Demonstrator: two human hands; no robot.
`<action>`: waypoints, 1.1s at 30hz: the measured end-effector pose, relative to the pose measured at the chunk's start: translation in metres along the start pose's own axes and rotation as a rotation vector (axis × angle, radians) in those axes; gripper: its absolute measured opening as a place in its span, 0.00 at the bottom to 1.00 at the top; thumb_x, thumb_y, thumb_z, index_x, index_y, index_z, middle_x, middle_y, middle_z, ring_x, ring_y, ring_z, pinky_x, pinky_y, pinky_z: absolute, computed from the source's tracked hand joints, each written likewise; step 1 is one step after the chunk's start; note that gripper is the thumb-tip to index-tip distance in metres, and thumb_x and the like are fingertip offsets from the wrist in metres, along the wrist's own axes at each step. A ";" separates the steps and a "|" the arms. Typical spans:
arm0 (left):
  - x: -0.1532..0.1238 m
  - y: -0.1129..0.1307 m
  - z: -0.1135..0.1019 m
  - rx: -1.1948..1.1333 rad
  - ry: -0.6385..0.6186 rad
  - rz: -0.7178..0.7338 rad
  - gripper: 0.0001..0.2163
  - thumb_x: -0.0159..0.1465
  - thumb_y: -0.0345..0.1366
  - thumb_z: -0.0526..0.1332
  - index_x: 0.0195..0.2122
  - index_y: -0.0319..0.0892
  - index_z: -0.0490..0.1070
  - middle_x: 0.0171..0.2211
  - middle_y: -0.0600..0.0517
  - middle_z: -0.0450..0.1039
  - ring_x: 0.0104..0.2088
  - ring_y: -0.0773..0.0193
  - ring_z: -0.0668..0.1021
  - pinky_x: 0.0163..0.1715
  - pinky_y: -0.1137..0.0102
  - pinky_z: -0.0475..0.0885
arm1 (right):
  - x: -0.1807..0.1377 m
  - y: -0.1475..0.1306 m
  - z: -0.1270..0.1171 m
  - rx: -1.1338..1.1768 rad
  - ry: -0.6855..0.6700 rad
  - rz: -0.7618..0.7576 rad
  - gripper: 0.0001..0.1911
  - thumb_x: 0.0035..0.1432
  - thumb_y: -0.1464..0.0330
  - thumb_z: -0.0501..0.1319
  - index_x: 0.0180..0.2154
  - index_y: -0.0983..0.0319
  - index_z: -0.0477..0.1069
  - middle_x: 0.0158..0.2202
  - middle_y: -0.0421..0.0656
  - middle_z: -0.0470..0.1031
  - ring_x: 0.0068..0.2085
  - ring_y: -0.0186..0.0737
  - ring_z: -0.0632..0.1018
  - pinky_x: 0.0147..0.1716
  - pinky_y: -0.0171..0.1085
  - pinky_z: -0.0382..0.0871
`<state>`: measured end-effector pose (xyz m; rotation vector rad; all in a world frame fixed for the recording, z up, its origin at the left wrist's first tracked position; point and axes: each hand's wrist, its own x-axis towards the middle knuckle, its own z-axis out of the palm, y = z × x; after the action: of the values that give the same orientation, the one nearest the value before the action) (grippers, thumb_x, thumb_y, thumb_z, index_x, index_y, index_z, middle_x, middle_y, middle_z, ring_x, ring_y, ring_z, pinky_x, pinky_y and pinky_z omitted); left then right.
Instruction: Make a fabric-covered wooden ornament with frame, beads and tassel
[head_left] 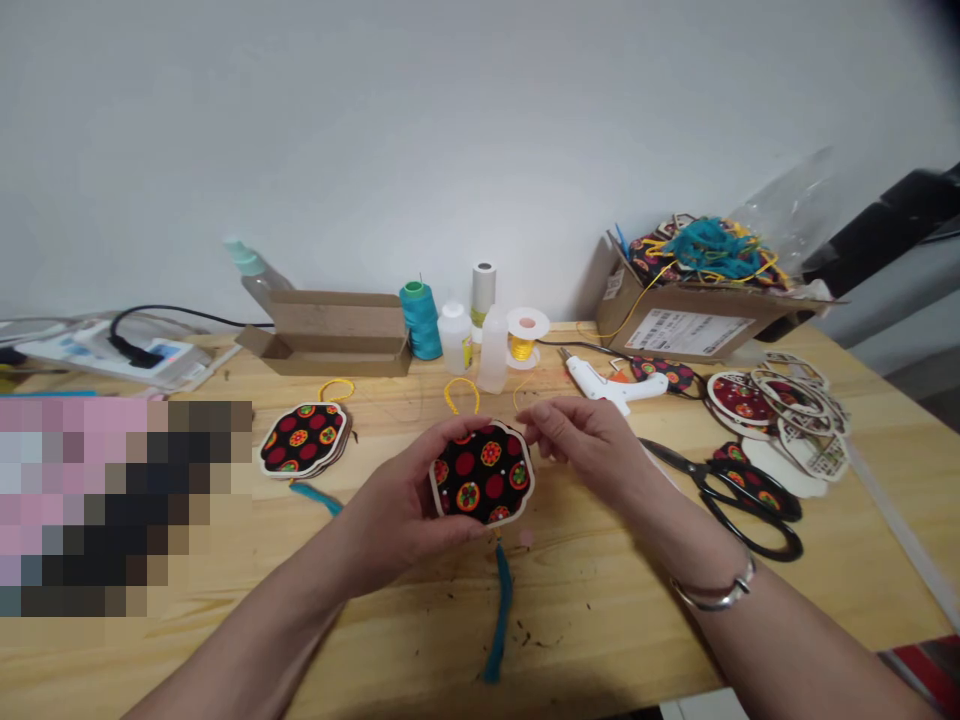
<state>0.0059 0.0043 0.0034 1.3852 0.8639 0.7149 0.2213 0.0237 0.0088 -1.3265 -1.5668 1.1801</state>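
Note:
My left hand (409, 500) is wrapped round the edge of a fabric-covered ornament (484, 475), with black cloth of red and orange flowers and a pale scalloped rim. A yellow cord loop (460, 393) rises above it, and a teal tassel (501, 610) hangs below onto the table. At the ornament's upper right edge, my right hand (574, 430) is pinched closed; whatever lies between its fingertips is too small to make out. To the left rests a stack of similar ornaments (300, 440) with its own yellow loop and teal tassel.
Black scissors (712, 475) and a white glue gun (611, 380) lie to the right, near loose wooden frames (806, 400). Teal thread (421, 322), clear bottles (493, 350) and a yellow cord spool (523, 345) stand behind, between a narrow cardboard box (337, 355) and a filled carton (667, 320).

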 end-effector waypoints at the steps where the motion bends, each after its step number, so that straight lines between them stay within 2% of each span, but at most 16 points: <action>1: 0.000 0.001 0.000 -0.016 0.011 -0.013 0.32 0.52 0.28 0.68 0.56 0.55 0.59 0.58 0.51 0.65 0.54 0.54 0.72 0.55 0.55 0.66 | -0.001 0.000 0.000 -0.050 0.105 -0.060 0.18 0.58 0.56 0.56 0.28 0.64 0.72 0.23 0.41 0.69 0.24 0.31 0.67 0.23 0.34 0.60; 4: 0.002 0.001 -0.001 -0.040 0.042 -0.037 0.33 0.51 0.29 0.68 0.57 0.54 0.59 0.57 0.50 0.66 0.52 0.54 0.73 0.54 0.54 0.66 | -0.004 -0.002 0.001 -0.276 0.320 -0.382 0.07 0.58 0.66 0.58 0.31 0.62 0.71 0.26 0.41 0.71 0.29 0.35 0.69 0.30 0.37 0.64; 6: 0.003 0.001 -0.002 -0.034 0.070 -0.027 0.34 0.51 0.29 0.68 0.57 0.53 0.58 0.56 0.49 0.66 0.53 0.54 0.73 0.54 0.54 0.66 | -0.007 -0.005 0.002 -0.459 0.343 -0.589 0.05 0.58 0.71 0.58 0.30 0.61 0.72 0.29 0.43 0.73 0.34 0.38 0.70 0.36 0.40 0.65; 9: 0.005 0.000 -0.003 -0.002 0.121 0.003 0.34 0.50 0.29 0.68 0.57 0.51 0.58 0.58 0.49 0.65 0.55 0.53 0.71 0.56 0.55 0.64 | -0.012 -0.010 0.006 -0.703 0.345 -0.728 0.05 0.58 0.72 0.59 0.30 0.61 0.73 0.30 0.42 0.75 0.38 0.41 0.69 0.40 0.44 0.62; 13: 0.006 -0.002 -0.006 0.042 0.168 0.026 0.34 0.51 0.28 0.67 0.58 0.52 0.57 0.57 0.50 0.65 0.55 0.55 0.71 0.56 0.56 0.64 | -0.018 -0.008 0.012 -0.890 0.341 -0.787 0.02 0.57 0.72 0.61 0.32 0.62 0.72 0.29 0.41 0.75 0.40 0.42 0.68 0.42 0.45 0.59; 18: 0.005 -0.002 -0.005 0.067 0.197 0.025 0.33 0.51 0.29 0.67 0.57 0.51 0.57 0.57 0.51 0.66 0.56 0.55 0.69 0.57 0.56 0.63 | -0.023 -0.002 0.017 -1.052 0.263 -0.758 0.04 0.56 0.73 0.60 0.36 0.63 0.72 0.32 0.43 0.74 0.41 0.44 0.67 0.43 0.46 0.56; 22: 0.005 -0.001 -0.003 0.063 0.195 0.027 0.33 0.51 0.29 0.66 0.58 0.50 0.57 0.57 0.50 0.66 0.57 0.53 0.69 0.56 0.56 0.64 | -0.025 -0.003 0.022 -1.106 0.297 -0.789 0.04 0.57 0.74 0.59 0.33 0.63 0.72 0.29 0.42 0.72 0.40 0.43 0.67 0.44 0.47 0.56; 27: 0.004 -0.002 -0.001 0.080 0.178 0.028 0.32 0.52 0.28 0.66 0.57 0.52 0.57 0.56 0.51 0.67 0.55 0.54 0.71 0.56 0.56 0.65 | -0.024 -0.009 0.024 -1.134 0.310 -0.829 0.10 0.59 0.77 0.54 0.30 0.64 0.72 0.27 0.44 0.72 0.38 0.43 0.66 0.41 0.45 0.57; 33: 0.004 -0.003 0.000 0.133 0.184 0.051 0.32 0.52 0.27 0.65 0.57 0.52 0.57 0.56 0.52 0.67 0.55 0.55 0.71 0.55 0.57 0.65 | -0.024 -0.013 0.024 -1.183 0.305 -0.872 0.13 0.59 0.78 0.53 0.27 0.65 0.73 0.26 0.45 0.72 0.37 0.44 0.66 0.40 0.46 0.57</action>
<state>0.0080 0.0074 0.0005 1.4800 1.0388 0.8470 0.1995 -0.0048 0.0151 -1.0905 -2.2957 -0.5761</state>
